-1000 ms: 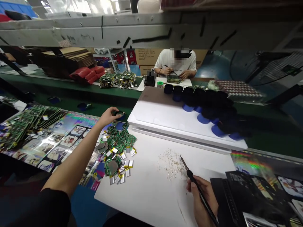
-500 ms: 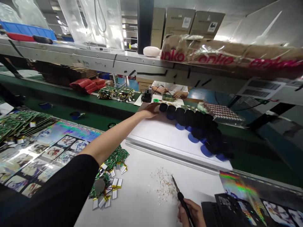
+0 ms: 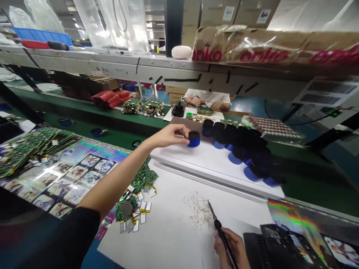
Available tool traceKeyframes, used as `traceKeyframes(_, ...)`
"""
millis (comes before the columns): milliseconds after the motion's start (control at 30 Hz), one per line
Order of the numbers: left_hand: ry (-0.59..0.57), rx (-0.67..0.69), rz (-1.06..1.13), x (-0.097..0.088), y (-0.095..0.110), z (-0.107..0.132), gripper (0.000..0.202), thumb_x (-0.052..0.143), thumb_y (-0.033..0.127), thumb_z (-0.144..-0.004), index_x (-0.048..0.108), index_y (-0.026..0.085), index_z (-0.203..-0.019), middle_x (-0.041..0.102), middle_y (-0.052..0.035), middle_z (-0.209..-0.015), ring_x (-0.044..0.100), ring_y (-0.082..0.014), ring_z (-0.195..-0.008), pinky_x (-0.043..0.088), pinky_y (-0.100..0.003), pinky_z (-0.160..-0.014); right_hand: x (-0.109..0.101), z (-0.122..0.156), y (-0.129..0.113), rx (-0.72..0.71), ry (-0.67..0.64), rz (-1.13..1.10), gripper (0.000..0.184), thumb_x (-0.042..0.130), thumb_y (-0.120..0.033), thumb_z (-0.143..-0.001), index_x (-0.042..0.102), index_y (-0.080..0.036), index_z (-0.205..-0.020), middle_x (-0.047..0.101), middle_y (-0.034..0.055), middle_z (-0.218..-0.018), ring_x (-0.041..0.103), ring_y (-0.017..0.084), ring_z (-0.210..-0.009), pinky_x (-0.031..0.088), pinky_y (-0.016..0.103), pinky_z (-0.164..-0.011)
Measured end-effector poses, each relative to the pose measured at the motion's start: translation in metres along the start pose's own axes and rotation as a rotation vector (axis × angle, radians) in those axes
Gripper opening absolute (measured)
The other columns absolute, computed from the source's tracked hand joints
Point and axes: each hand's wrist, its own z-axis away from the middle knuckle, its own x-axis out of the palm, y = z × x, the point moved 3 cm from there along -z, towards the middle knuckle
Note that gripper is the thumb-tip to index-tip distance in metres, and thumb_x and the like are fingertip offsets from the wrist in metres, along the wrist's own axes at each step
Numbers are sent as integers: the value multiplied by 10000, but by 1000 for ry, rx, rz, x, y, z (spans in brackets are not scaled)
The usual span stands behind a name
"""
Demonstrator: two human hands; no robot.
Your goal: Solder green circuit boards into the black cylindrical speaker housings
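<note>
The hands are well apart: the left hand point(image 3: 172, 136) is gripping a blue-based black cylinder point(image 3: 194, 139) on the white board point(image 3: 218, 164), while the right hand point(image 3: 231, 247) is holding a soldering iron point(image 3: 223, 236) beside pale scraps point(image 3: 199, 211).

Shift of the left hand point(image 3: 169, 136) away from the pile of circuit boards point(image 3: 137, 186), out over the white board point(image 3: 213, 164). Fingers point(image 3: 182, 131) now in contact with a black-and-blue cylinder point(image 3: 194, 139), upright, set just in front of the row of like cylinders point(image 3: 232, 136). Head view tilted higher, with more of the overhead shelf point(image 3: 112, 63) in frame.
</note>
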Motion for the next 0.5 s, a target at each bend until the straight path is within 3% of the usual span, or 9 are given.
traceKeyframes(67, -226, -16, 197, 4, 22, 61, 188, 880, 293, -824, 741, 199, -907, 758, -102, -1273, 708, -288, -1266, 548, -452, -1120, -3, -2, 2, 15, -23, -7, 624, 832, -712, -757, 715, -182, -1066, 799, 105, -922, 758, 252, -776, 619, 309, -620)
traceKeyframes(167, -518, -64, 333, 41, 35, 147, 157, 902, 260, -818, 777, 226, -905, 770, -113, -1283, 746, -287, -1202, 591, -412, -1048, -6, -5, 3, 46, -68, -13, 651, 883, -700, -694, 713, -177, -1044, 798, 104, -886, 750, 251, -718, 633, 326, -598)
traceKeyframes(233, -489, -98, 322, 79, 24, 188, 162, 909, 245, -813, 777, 227, -907, 778, -110, -1257, 744, -279, -1214, 587, -363, -1033, -6, -6, 1, 62, -102, 4, 663, 894, -682, -691, 706, -170, -1068, 799, 103, -902, 757, 255, -729, 646, 339, -621)
traceKeyframes(367, -245, -139, 147, 145, -10, 235, 131, 830, 179, -858, 765, 234, -958, 692, -113, -1412, 694, -273, -1303, 548, -353, -1094, -7, -2, -8, 30, -82, 42, 634, 853, -674, -753, 699, -178, -1117, 787, 76, -884, 732, 217, -698, 636, 340, -678)
traceKeyframes(433, -199, -149, 114, 156, -16, 243, 163, 793, 187, -891, 766, 252, -1038, 629, -108, -1505, 624, -276, -1401, 509, -364, -1156, -8, -1, -10, 18, -63, 55, 650, 859, -688, -735, 702, -178, -1107, 786, 75, -872, 730, 216, -695, 626, 336, -677)
traceKeyframes(500, -175, -157, 127, 148, -17, 242, 213, 786, 253, -923, 754, 267, -1132, 627, -106, -1505, 597, -272, -1424, 486, -376, -1184, -10, 0, -9, 23, -42, 92, 681, 880, -701, -692, 711, -174, -1089, 792, 93, -886, 739, 229, -705, 606, 322, -628)
